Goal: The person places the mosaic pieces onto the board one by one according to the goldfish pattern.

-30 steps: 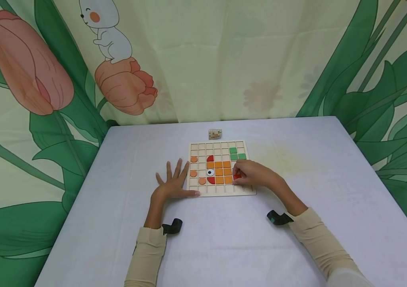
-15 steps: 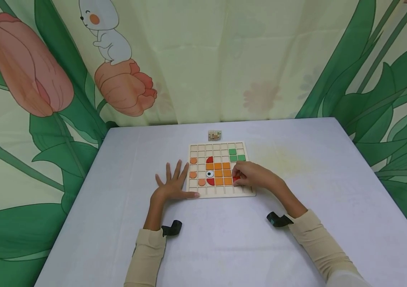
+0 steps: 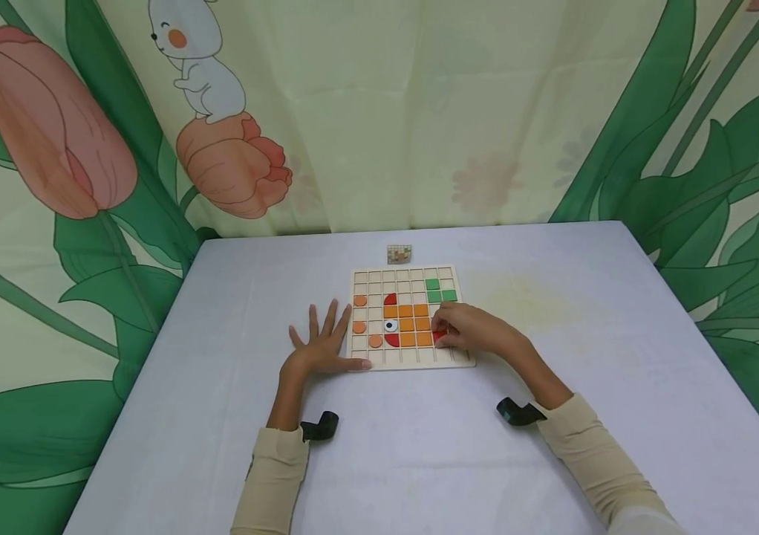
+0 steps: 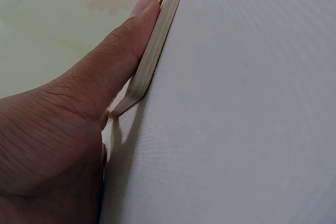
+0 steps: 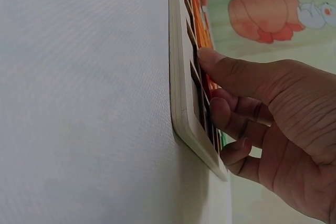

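Note:
A pale wooden grid board (image 3: 419, 357) lies on the table. My left hand (image 3: 319, 351) is spread with straight fingers along its left side, the thumb resting on the near left corner. The right hand (image 3: 473, 327) pinches a red piece (image 3: 439, 338) at the right end of the lowest row of orange square tiles (image 3: 407, 325). In the right wrist view, thumb and fingertips reach into the grid cells, and the red piece is mostly hidden. Left of the orange tiles sit two rounded red pieces (image 3: 391, 340) and an eye tile (image 3: 391, 325).
Several green squares (image 3: 433, 284) sit at the board's far right, and several light orange discs (image 3: 359, 327) at its left. A small patterned card (image 3: 399, 254) lies behind the board on the white-covered table (image 3: 406, 446). A printed curtain (image 3: 379, 134) hangs behind.
My right hand has brought the red piece slightly nearer to me, level with the lowest orange row. The left hand stays in place on the board.

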Demonstrator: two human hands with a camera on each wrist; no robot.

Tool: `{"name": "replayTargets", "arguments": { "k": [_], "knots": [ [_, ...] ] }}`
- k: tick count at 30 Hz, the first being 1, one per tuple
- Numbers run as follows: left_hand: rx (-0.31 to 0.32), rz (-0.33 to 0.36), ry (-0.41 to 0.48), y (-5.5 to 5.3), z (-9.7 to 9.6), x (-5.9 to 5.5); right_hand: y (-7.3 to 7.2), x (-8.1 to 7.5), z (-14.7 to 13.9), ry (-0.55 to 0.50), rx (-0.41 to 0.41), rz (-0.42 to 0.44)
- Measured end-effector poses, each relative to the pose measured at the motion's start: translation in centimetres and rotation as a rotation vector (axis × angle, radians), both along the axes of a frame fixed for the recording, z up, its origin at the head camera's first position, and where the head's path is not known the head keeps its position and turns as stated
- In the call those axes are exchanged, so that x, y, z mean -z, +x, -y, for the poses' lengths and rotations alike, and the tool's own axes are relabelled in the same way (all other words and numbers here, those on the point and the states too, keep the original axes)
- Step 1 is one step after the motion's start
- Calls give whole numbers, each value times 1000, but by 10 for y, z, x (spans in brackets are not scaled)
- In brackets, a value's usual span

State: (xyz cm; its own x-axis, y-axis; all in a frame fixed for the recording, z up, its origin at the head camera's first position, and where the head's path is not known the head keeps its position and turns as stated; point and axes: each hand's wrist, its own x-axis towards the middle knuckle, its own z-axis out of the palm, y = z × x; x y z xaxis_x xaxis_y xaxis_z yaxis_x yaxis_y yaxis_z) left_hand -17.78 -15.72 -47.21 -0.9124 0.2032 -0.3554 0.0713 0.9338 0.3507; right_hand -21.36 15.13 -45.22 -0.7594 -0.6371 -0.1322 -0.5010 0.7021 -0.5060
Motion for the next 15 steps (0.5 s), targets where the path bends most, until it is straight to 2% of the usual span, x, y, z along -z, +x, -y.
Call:
{"name": "replayTargets", "arguments": {
  "k": [6, 9, 12, 15],
  "knots": [
    [11, -15, 12, -6, 0, 1, -3, 0, -3, -19, 11, -32],
    [8, 1, 15, -5, 1, 3, -3, 1, -5, -24, 24, -40],
    [-4, 17, 6, -1, 2, 1, -3, 0, -8, -23, 60, -60],
    [-28, 8, 17, 1, 5, -6, -2, -6, -13, -14, 121, -106]
  ]
}}
